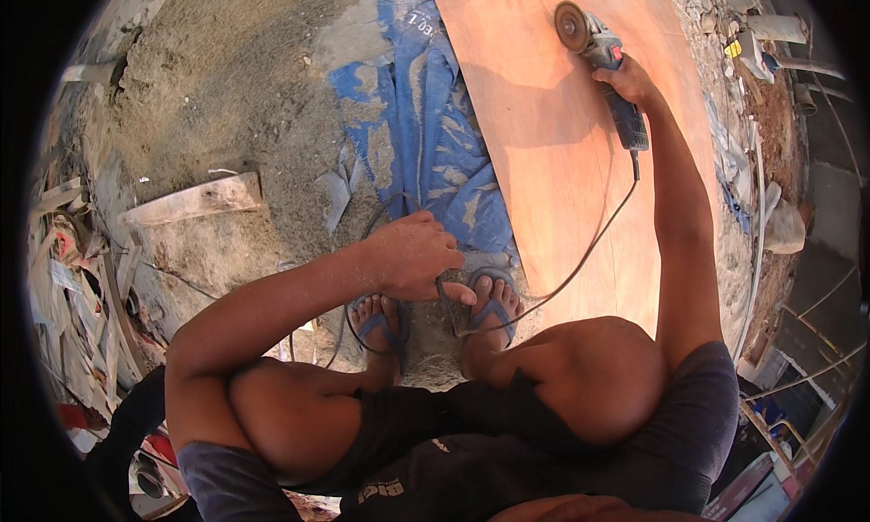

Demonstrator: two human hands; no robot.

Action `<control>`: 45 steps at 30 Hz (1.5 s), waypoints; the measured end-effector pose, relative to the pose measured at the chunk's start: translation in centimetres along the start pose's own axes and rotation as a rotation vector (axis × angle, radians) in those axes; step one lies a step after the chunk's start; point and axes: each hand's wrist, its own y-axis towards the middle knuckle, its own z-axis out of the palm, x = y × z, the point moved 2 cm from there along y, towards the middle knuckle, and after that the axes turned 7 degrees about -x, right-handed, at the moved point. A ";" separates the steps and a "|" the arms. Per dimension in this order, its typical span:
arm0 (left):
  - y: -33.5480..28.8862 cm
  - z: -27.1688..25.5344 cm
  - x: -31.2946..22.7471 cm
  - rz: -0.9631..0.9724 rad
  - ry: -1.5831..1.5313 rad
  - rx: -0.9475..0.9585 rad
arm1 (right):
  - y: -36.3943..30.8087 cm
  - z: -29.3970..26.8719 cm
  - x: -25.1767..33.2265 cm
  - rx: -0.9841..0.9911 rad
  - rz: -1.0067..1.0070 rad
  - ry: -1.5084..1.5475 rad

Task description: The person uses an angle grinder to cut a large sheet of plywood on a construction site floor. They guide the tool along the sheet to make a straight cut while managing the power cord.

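Observation:
My right hand [629, 80] is wrapped round the body of an angle grinder [625, 114], blue-grey with a red switch. Its round brown disc [572, 26] points to the far left and sits over a large orange-brown plywood sheet [544, 196]. A dark power cord [594, 241] runs from the grinder's rear end, curving back toward my feet. My left hand [412, 257] is closed in front of my knees, above my sandalled feet, with the cord coming out between thumb and fingers. More cord loops beside that hand and around my left foot.
A crumpled blue tarp [421, 114] lies along the sheet's left edge. Further left, a short wooden board [195, 198] rests on sandy ground. Scrap wood [109, 314] is heaped at the far left. Along the right run a pale pipe [754, 250] and rubble.

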 end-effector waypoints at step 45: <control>-1.1 -0.6 -0.3 -0.068 -0.024 -0.028 | 7.9 0.8 2.8 -0.008 -0.009 0.064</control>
